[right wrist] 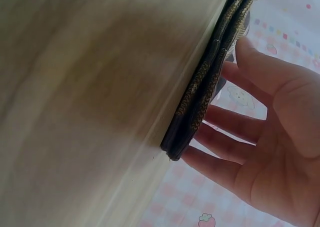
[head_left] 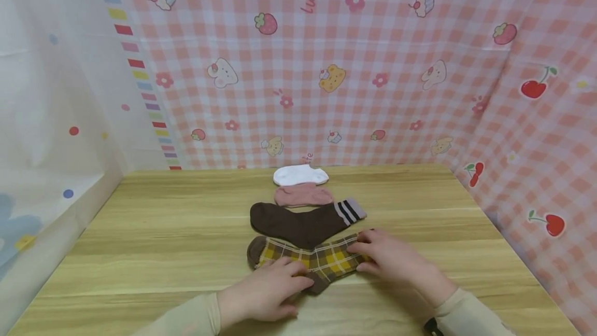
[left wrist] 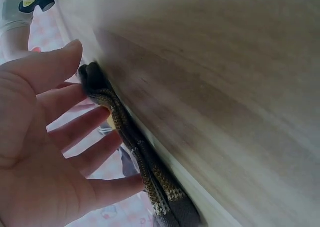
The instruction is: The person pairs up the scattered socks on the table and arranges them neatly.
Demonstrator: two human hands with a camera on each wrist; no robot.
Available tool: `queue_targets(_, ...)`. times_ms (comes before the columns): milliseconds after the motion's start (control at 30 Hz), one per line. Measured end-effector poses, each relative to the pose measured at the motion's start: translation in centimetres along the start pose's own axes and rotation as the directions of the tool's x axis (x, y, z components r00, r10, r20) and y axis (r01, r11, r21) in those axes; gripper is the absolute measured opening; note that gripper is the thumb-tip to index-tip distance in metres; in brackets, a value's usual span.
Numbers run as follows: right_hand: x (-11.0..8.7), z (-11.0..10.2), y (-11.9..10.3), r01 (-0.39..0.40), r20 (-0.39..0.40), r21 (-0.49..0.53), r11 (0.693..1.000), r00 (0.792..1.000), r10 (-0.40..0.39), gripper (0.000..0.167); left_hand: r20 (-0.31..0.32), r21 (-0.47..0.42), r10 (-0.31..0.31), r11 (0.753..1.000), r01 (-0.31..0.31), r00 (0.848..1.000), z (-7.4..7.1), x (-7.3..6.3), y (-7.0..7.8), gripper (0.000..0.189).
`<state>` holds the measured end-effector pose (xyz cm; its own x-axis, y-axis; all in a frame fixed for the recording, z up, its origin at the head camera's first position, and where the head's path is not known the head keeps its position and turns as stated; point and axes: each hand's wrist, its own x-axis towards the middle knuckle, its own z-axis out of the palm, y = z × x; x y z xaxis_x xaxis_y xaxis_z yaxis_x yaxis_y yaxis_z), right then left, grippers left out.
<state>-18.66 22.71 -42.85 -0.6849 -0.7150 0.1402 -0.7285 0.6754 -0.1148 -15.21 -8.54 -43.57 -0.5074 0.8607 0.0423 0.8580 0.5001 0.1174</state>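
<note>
A plaid sock (head_left: 336, 259) in yellow and brown lies flat nearest the person, its brown toe to the left and its brown heel toward the front. The left hand (head_left: 270, 289) rests its fingertips on the sock's foot; in the left wrist view its fingers are spread, thumb apart from the fabric. The right hand (head_left: 387, 255) touches the cuff end, and the right wrist view shows its fingers loosely extended along the sock's layered edge (right wrist: 200, 92). Just behind lies a dark brown sock (head_left: 298, 224) with a striped grey cuff.
Farther back come a pink ankle sock (head_left: 303, 195) and a white ankle sock (head_left: 298, 176), lined up in a column on the wooden table (head_left: 163, 232). A checked pink curtain (head_left: 308, 108) hangs behind the table and along its right side; a white one hangs at left.
</note>
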Motion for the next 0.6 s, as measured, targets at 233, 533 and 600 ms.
queue_targets(233, 0.15, 0.04, -0.03, -0.007, 0.034, 0.003, 1.0, 0.999, 0.007, 0.039, 0.01, 0.073, 0.036, 0.997, -0.036, 0.999, 0.02, -0.5, -0.24, 0.051)
queue_targets(533, -0.1, 0.47, 0.2, -0.014, 0.04, 0.024, 1.0, 0.999, 0.013, 0.04, 0.013, 0.078, 0.108, 0.991, -0.109, 0.994, 0.03, -0.89, -0.46, 0.053)
queue_targets(600, -0.21, 0.53, 0.28, -0.013, 0.039, 0.031, 0.999, 0.999, 0.012, 0.039, 0.015, 0.061, 0.121, 0.991, -0.122, 0.993, -0.02, -0.92, -0.57, 0.053)
